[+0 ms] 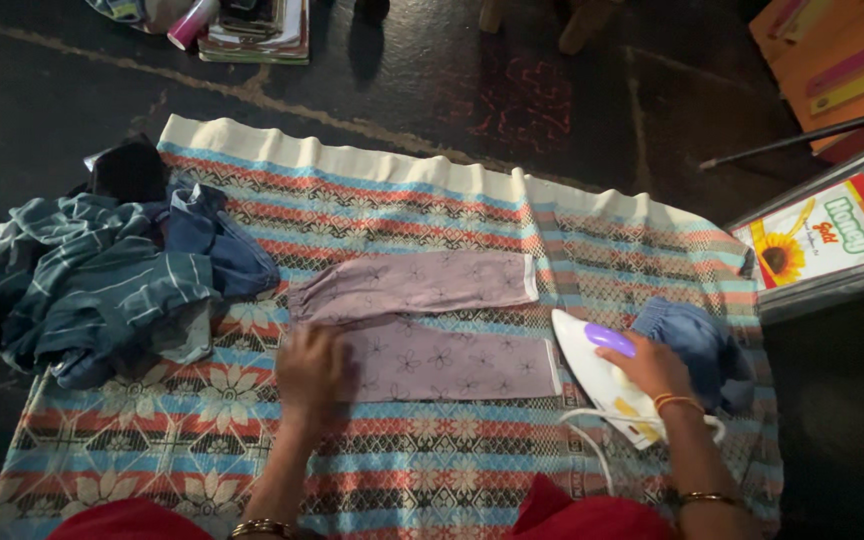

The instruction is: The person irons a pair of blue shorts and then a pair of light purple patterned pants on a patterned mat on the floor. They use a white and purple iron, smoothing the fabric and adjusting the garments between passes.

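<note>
While the left hand (309, 368) lies flat, palm down and fingers together, on the near end of the mauve flowered trousers (422, 325), the right hand (655, 368) is closed around the purple handle of a white iron (597, 375), wrist bent down, bangles on both forearms. The iron sits on the cloth just beside the trouser hems, nose pointing away from the person. Trousers: folded legs side by side, laid flat across the middle of a striped patterned blanket (432, 200) spread on the dark floor. A heap of blue striped clothes (102, 275) lies at the blanket's left edge; a bunched blue garment (702, 345) beside the iron. Far right: square metal tin (822, 245), white-and-red label with a sunflower picture.
</note>
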